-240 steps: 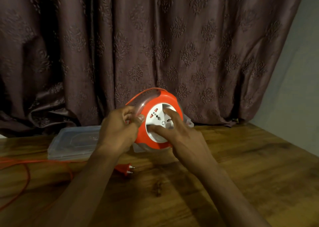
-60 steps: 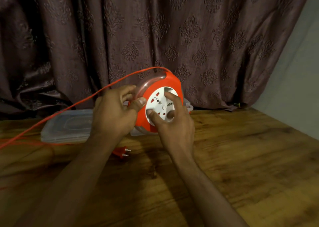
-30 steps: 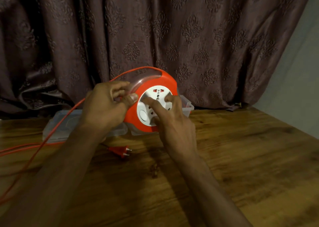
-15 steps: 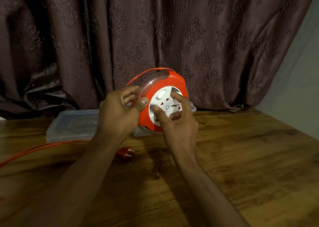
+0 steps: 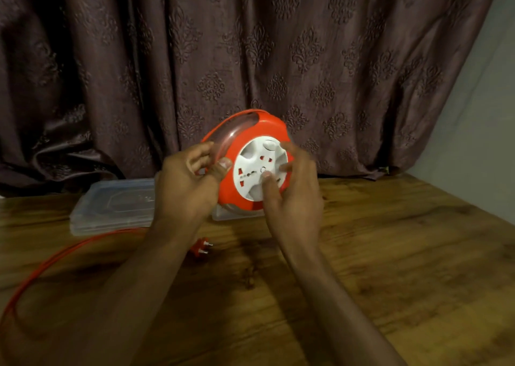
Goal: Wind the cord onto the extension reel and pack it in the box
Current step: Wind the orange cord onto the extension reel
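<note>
An orange extension reel (image 5: 250,131) with a white socket face (image 5: 255,170) is held upright above the wooden table (image 5: 404,254). My left hand (image 5: 186,187) grips its clear outer rim, thumb on the orange front. My right hand (image 5: 292,195) has its fingers curled onto the white socket face. The orange cord (image 5: 41,271) runs loose across the table at the left. Its orange plug (image 5: 200,249) lies under my left wrist. A clear plastic box (image 5: 237,215) sits behind and below the reel, mostly hidden.
A clear plastic lid (image 5: 111,207) lies flat at the back left of the table. A dark patterned curtain (image 5: 250,59) hangs behind the table. A pale wall (image 5: 473,142) stands at the right.
The white socket face has turned under my right fingers. The cord that was lifted in the air at the left now lies lower on the table, with less of it loose.
</note>
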